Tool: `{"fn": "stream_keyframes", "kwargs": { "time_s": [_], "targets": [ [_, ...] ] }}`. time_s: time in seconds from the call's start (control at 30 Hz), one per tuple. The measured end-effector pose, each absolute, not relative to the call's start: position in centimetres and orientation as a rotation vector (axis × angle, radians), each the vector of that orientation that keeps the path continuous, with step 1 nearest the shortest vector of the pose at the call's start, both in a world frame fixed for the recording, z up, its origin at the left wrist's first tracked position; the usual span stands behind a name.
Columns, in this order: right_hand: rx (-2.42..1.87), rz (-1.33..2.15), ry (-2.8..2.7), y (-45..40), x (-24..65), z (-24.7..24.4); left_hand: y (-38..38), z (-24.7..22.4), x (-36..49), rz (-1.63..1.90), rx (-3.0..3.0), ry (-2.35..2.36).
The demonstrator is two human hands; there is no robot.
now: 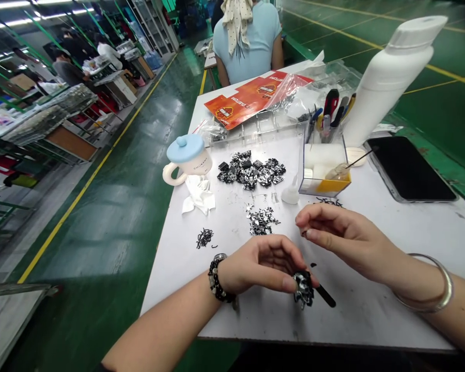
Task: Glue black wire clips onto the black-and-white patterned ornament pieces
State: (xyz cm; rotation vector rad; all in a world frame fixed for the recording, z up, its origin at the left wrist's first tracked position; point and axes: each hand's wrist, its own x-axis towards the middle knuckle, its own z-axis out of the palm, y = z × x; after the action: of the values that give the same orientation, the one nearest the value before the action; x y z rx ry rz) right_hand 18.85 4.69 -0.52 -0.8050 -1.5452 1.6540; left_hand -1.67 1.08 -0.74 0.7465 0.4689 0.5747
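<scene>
My left hand [261, 266] pinches a shiny black-and-silver part [304, 290] between thumb and fingers, low over the table's near side. To its right, my right hand [349, 240] is raised with thumb and forefinger pressed together; a tiny dark bit shows at the tips, too small to name. Under the hands lies a slim black stick-like tool [327, 296], with a small black piece [313, 265] near it. Beyond my left hand is a heap of small silver-and-black pieces [261, 221]. Further back sits a larger pile of black-and-silver parts [250, 171]. Thin black curved pieces [205, 237] lie at left.
A blue-lidded mug [189, 157] and crumpled tissue [200, 195] stand near the left edge. A clear box [321, 175] holds tools and a small bottle. Behind it rises a white bottle [391, 82]; a phone [414, 168] lies right. A person [248, 44] sits beyond the table.
</scene>
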Motion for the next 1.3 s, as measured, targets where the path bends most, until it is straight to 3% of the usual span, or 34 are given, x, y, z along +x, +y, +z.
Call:
{"fn": "stream_keyframes", "kwargs": {
  "time_s": [0.27,0.67,1.3],
  "targets": [
    [-0.957,1.319,-1.569,4.5,18.1,-0.6,1.0,0.1,-1.2,0.797,0.738,0.555],
    [-1.154,1.108,-1.534,3.8,18.0,-0.4,0.9,0.3,-1.3,0.814,0.787,0.507],
    [-0.713,1.534,-1.393,3.3,17.5,-0.7,0.6,-0.7,-0.8,0.892,0.749,0.712]
  ]
}}
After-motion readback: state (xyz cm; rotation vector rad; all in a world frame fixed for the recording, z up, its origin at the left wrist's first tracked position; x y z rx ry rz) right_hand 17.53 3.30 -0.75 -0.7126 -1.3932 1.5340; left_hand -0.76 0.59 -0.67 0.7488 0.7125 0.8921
